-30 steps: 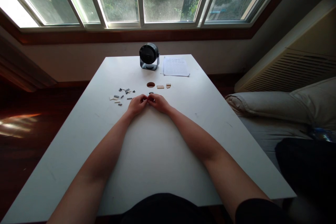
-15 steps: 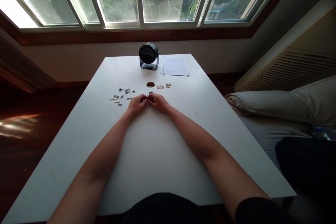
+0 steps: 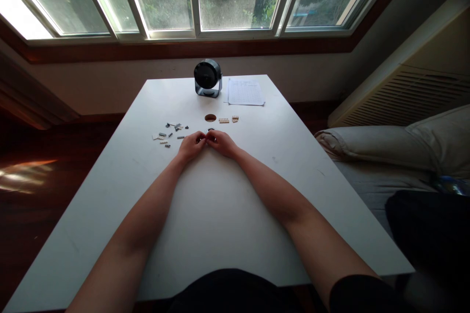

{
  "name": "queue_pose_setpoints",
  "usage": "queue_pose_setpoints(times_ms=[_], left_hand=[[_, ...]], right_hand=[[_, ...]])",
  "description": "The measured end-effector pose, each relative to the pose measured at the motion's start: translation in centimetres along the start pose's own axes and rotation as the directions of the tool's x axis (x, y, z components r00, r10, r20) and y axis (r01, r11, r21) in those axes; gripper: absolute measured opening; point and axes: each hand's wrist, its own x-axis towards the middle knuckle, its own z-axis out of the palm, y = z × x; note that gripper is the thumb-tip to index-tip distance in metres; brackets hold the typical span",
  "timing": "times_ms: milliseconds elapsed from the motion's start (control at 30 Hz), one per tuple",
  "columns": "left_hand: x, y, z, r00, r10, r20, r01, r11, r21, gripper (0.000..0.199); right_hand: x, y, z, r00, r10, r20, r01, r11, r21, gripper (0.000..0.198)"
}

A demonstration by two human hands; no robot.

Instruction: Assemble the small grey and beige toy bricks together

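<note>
Small building pieces (image 3: 162, 135), grey, dark and pale, lie scattered on the white desk (image 3: 220, 215) to the left of our hands, one dark piece (image 3: 180, 137) just beside the left hand (image 3: 193, 145). Our left hand and right hand (image 3: 222, 144) meet over the desk, fingers curled in, thumbs and fingertips drawn close together so that they seem to touch. We cannot tell what, if anything, is pinched between them. Just beyond the fingertips we see part of a small round object (image 3: 210, 130), mostly hidden by our hands.

Farther off, an oval hole (image 3: 210, 118) opens in the desk, and to its right stand two groups of tan pieces (image 3: 223, 121), set near each other. Toward the far edge we have a black round device on a stand (image 3: 207, 77), with printed paper (image 3: 246, 92) to its right.
</note>
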Motion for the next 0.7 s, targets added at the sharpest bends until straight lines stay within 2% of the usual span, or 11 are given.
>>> queue_pose_setpoints(times_ms=[700], left_hand=[[-0.01, 0.16, -0.08, 1.000, 0.007, -0.006, -0.007, 1.000, 0.010, 0.025]], right_hand=[[-0.10, -0.20, -0.04, 1.000, 0.015, -0.002, -0.015, 1.000, 0.012, 0.015]])
